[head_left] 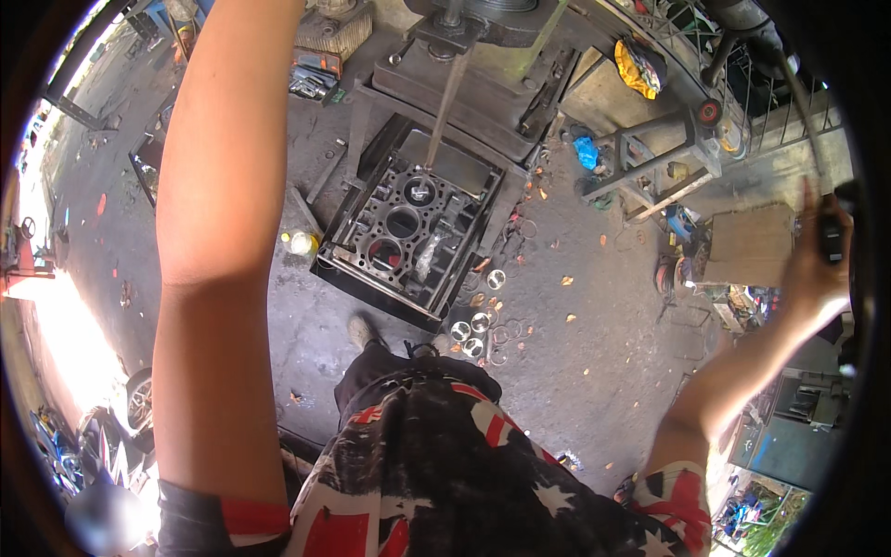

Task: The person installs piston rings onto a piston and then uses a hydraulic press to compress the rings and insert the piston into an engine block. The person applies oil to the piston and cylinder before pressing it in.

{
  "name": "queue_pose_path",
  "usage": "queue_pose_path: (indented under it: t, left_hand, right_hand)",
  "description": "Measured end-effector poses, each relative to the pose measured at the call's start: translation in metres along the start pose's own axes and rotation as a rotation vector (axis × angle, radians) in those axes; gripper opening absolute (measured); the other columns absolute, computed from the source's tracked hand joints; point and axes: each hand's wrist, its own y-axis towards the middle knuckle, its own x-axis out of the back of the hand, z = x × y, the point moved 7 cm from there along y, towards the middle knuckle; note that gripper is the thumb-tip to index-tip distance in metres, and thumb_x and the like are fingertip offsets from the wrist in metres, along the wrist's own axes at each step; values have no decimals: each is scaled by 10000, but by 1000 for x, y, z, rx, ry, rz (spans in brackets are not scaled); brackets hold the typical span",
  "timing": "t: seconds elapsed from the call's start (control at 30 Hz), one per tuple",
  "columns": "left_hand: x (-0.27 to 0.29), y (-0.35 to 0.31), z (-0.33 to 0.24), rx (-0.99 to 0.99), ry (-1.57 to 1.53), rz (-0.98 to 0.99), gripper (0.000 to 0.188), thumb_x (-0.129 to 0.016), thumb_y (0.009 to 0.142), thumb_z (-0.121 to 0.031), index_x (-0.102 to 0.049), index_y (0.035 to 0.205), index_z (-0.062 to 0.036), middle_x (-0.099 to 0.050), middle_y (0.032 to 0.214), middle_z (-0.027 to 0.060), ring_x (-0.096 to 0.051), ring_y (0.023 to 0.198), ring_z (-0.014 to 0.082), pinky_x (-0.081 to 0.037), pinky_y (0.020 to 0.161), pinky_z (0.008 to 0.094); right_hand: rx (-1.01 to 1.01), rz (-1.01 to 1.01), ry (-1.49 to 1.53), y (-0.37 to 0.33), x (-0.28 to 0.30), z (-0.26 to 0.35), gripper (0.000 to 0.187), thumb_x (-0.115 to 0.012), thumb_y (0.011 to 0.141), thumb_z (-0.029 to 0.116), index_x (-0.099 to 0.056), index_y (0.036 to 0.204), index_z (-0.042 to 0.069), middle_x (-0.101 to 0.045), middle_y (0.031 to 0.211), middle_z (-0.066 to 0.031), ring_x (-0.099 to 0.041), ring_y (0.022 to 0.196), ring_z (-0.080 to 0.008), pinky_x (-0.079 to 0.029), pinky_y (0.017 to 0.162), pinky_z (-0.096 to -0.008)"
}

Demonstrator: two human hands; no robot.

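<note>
My left arm reaches up past the top edge, so its hand is out of sight. At the far right my right hand is raised, its fingers closed about a black knob-like piece beside a thin dark lever. The shaded rim hides part of this grip. Below and ahead of me an engine block with several round cylinder bores lies in a dark metal frame. From a machine head overhead, a slim metal rod slants down to the farthest bore, where a shiny metal piece shows.
Several metal rings lie on the floor near my feet, among dry leaves. A yellow-capped bottle stands left of the frame. Right of it are a metal stand, a blue plastic bag and a cardboard box.
</note>
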Motion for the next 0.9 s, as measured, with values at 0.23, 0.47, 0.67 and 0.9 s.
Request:
queue_pose_path:
  t: [0.23, 0.47, 0.67, 0.9]
  left_hand:
    - [-2, 2, -9, -235, 204, 61, 90, -675, 848, -99, -714, 855, -18, -664, 724, 41, -564, 674, 88, -464, 584, 325]
    - [-4, 1, -17, -297, 271, 94, 142, -637, 876, -107, -718, 927, -1, -689, 762, 62, -590, 697, 104, -492, 612, 327]
    - [-6, 2, -15, -285, 340, 89, 145, -623, 896, -107, -718, 945, -10, -690, 753, 76, -639, 663, 126, -496, 572, 325]
    - [-11, 6, -21, -608, 585, 53, 176, -584, 907, -100, -695, 1018, -20, -713, 851, 166, -701, 765, 247, -536, 684, 374]
  right_hand:
    - [-478, 400, 515, -85, -213, -35, 498, -741, 940, 453, -623, 753, 7, -494, 631, -29, -426, 649, -112, -392, 615, -309]
    - [281, 310, -102, 99, -360, -87, 497, -515, 1007, 583, -640, 1276, 185, -701, 1098, -262, -680, 1001, -439, -510, 874, -514]
    - [-610, 443, 672, -79, -223, -33, 464, -724, 955, 442, -646, 709, 56, -526, 586, 6, -469, 535, -84, -367, 504, -276]
    - [-325, 477, 305, 7, -321, -78, 454, -736, 918, 462, -666, 826, 22, -602, 727, -91, -588, 647, -218, -464, 626, -386]
